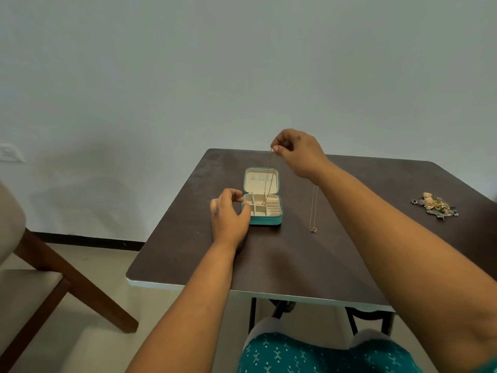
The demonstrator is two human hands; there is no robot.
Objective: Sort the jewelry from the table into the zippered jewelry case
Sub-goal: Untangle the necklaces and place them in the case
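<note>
Sorting under way — right hand point(297, 152) pinches a gold chain point(269, 179) lowering into the open teal jewelry case point(265, 220), left hand point(228, 214) steadies its left wall; pendant necklace point(313, 211) and far-right jewelry pile point(435, 207) remain.

Bare forearms; teal garment point(322, 356) with a small white pattern.

My blue-green jewelry case point(265, 219) is showing cream inside. Right of it, gold jewelry point(435, 208) is shining on the dark brown table point(282, 265).
</note>
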